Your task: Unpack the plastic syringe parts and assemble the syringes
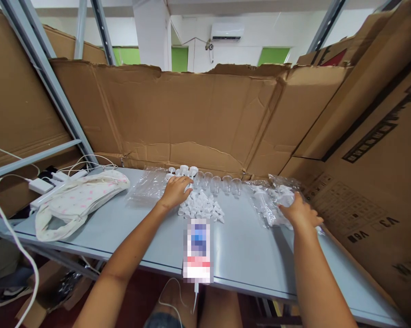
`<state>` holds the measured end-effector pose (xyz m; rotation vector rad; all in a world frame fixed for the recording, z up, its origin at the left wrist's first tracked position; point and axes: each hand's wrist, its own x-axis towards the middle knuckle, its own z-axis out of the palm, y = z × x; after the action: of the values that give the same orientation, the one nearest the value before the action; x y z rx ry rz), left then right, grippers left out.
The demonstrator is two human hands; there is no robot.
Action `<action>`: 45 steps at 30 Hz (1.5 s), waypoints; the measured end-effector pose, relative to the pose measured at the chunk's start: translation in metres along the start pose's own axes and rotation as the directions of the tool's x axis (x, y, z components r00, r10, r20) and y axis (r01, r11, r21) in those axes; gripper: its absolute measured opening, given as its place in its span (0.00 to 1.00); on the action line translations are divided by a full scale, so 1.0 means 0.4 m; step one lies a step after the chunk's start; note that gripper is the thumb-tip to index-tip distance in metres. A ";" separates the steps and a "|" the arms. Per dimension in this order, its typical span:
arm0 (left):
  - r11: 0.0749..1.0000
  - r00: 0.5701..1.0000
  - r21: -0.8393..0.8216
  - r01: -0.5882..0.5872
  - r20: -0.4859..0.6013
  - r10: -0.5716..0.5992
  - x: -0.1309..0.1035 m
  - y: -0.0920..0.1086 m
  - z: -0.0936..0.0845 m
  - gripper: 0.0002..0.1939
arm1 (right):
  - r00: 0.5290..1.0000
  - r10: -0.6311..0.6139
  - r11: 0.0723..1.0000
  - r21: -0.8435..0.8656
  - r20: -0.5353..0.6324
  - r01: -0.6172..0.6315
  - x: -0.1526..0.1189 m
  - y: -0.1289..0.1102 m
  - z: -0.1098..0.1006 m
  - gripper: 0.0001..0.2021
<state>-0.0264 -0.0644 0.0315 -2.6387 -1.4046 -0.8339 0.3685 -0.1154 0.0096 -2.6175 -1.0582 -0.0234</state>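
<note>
1. Through my head view, the left grip point(177, 191) is half curled above the pile of small white pieces point(202, 207) mid-desk point(246, 259); its fingertips are hidden, so I can't tell whether it holds one.
2. My right grip point(301, 213) has its fingers partly spread at the bagged white parts point(263, 204); I can't tell whether it has hold.
3. Clear ribbed cups point(215, 184) stand in a row behind the pile.
4. On the right-hand carton point(369, 191) I read "V3" and "V6", V6's square filled in; its smaller print is illegible.
5. The phone point(197, 250) screen is pixelated.
</note>
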 end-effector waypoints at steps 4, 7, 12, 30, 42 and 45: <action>0.998 1.000 -0.057 -0.001 -0.007 0.001 0.002 0.010 0.002 0.13 | 0.996 -0.007 0.999 0.035 -0.087 0.010 -0.022 -0.002 -0.010 0.32; 0.986 1.000 -0.169 0.000 -0.006 -0.001 0.006 0.023 0.004 0.13 | 0.980 -0.035 0.996 0.075 -0.194 0.051 -0.044 -0.018 -0.026 0.30; 0.783 0.997 -0.619 0.071 0.025 -0.071 0.021 0.061 0.022 0.16 | 0.893 -0.226 0.954 0.097 -0.390 0.283 -0.094 -0.074 -0.063 0.29; -0.242 0.902 -0.957 0.157 0.239 -0.360 -0.015 0.147 0.012 0.30 | 0.242 -0.914 0.220 0.103 -0.326 0.970 -0.341 -0.292 0.017 0.35; -0.159 0.896 -0.982 0.098 0.156 -0.415 -0.020 0.116 -0.010 0.28 | 0.802 -0.585 0.010 0.990 0.121 -0.142 -0.270 -0.318 0.044 0.48; -0.195 0.913 -0.975 0.110 0.177 -0.367 -0.024 0.127 -0.007 0.28 | 0.686 -0.688 -0.117 0.897 0.237 -0.427 -0.283 -0.309 0.046 0.32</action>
<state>0.0078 -0.1026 0.0399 -2.5817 -1.4255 -3.4297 0.2005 -0.1029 0.0122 -0.7870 -0.8676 1.3686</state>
